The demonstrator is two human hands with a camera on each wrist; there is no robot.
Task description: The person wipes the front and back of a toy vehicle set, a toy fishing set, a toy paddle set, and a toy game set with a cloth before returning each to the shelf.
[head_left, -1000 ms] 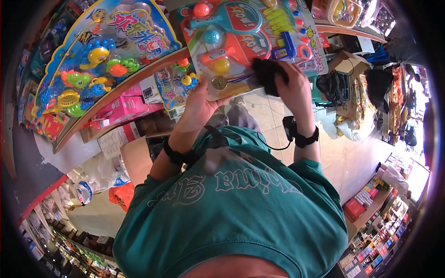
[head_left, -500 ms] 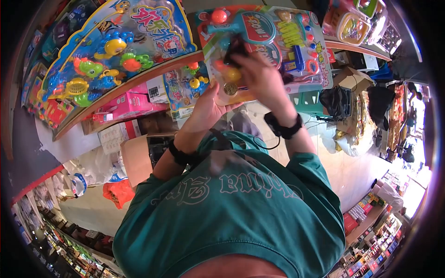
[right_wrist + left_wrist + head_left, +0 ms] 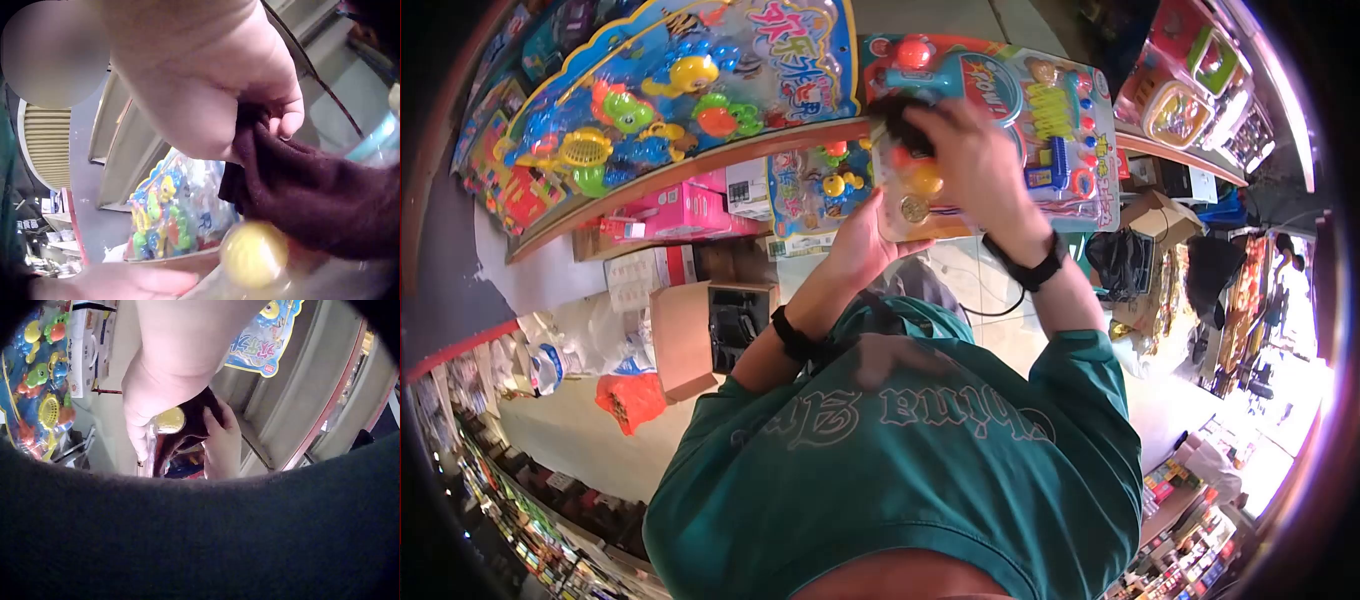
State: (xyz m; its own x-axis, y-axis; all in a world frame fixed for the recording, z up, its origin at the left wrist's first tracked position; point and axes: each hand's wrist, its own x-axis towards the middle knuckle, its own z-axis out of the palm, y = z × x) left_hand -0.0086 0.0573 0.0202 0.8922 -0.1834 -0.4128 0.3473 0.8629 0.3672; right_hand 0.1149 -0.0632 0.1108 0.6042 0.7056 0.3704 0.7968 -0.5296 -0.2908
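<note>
A blister-packed toy set (image 3: 1050,110) with a yellow ball (image 3: 255,254) and paddles is held up in front of the body. My left hand (image 3: 862,245) grips its lower left edge, thumb on the front. My right hand (image 3: 980,165) holds a bunched dark cloth (image 3: 903,122) against the upper left of the pack, over a paddle handle. In the right wrist view the fingers curl round the dark cloth (image 3: 312,194), which hangs across the pack. The left wrist view shows both hands, with the cloth (image 3: 199,419) between them.
A large blue sea-toy pack (image 3: 790,60) leans on the shelf at the left, above a smaller pack (image 3: 810,195) and pink boxes (image 3: 685,212). An open carton (image 3: 683,340) stands lower left. Plastic baskets (image 3: 1180,115) are at upper right.
The right hand and cloth have moved left across the pack, from its lower middle to its upper left side. The pack and left hand have shifted slightly right and down in view.
</note>
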